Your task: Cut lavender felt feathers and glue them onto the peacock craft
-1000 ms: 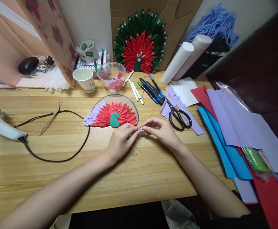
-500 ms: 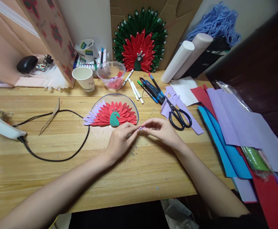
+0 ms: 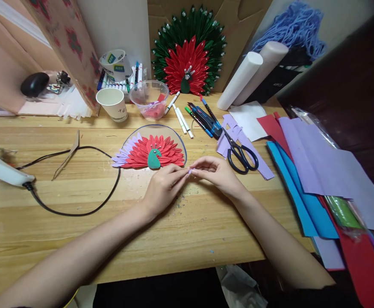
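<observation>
Both hands meet at the fingertips over the table, pinching a small piece of purple paper (image 3: 191, 171). My left hand (image 3: 166, 188) holds it from the left, thumb and forefinger pressed together. From the other side, my right hand (image 3: 217, 174) grips it with thumb and fingertips; most of the piece is hidden. Just beyond the left hand lies a paper peacock (image 3: 154, 158) with a green body, red petal feathers and purple ones at its left. It rests on a clear, blue-rimmed sheet (image 3: 174, 132). Black-handled scissors (image 3: 242, 158) lie right of my right hand on purple paper strips (image 3: 260, 164).
A glue gun (image 3: 7, 169) with a looping black cord sits at left. Along the back stand a paper cup (image 3: 112, 105), a clear bowl (image 3: 148, 98), markers (image 3: 182, 122) and a green-and-red peacock (image 3: 188, 55). Coloured paper sheets (image 3: 318, 162) overlap at right.
The hands stay nearly in place with fingertips still together. The purple piece between them has shifted slightly in the pinch. The whole view has moved very slightly.
</observation>
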Demonstrator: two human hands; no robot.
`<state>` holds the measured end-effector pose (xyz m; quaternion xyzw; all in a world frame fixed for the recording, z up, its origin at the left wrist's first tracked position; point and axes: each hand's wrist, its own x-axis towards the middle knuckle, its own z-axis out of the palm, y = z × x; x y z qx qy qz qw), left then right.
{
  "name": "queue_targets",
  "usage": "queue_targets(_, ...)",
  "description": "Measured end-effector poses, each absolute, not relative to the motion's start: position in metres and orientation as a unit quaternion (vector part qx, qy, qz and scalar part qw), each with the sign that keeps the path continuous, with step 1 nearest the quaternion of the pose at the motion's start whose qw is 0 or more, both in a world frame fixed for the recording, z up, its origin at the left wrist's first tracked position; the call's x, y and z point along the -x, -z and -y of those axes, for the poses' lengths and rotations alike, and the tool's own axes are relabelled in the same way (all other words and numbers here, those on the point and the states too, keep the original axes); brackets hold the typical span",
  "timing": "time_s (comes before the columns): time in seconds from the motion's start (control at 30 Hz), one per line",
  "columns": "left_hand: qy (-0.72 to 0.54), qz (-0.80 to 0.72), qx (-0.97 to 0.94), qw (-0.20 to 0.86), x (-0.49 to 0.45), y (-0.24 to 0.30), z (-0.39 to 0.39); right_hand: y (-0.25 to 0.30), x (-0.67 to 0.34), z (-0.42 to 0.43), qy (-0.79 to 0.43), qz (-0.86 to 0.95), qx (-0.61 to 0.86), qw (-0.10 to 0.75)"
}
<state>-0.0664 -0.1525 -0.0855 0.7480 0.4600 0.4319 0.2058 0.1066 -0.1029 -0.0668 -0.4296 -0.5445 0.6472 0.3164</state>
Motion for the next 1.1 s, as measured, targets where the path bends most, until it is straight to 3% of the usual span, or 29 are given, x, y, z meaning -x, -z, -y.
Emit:
queue_targets(0.23, -0.44, -0.468, -0.721, 0.26, 0.067, 0.086, 0.152, 0.071, -0.104, 0.105, -0.614, 0.565, 0.429, 0.345)
queue_targets(0.6, -0.446, -0.478, -0.69, 0.311, 0.068, 0.084, 0.151, 0.065, -0.109, 0.109, -0.36, 0.775, 0.371, 0.364)
queue_targets(1.1, -0.473, -0.483, -0.671, 0.304, 0.068, 0.083, 0.152, 0.065, -0.103, 0.114, -0.417, 0.725, 0.409, 0.364)
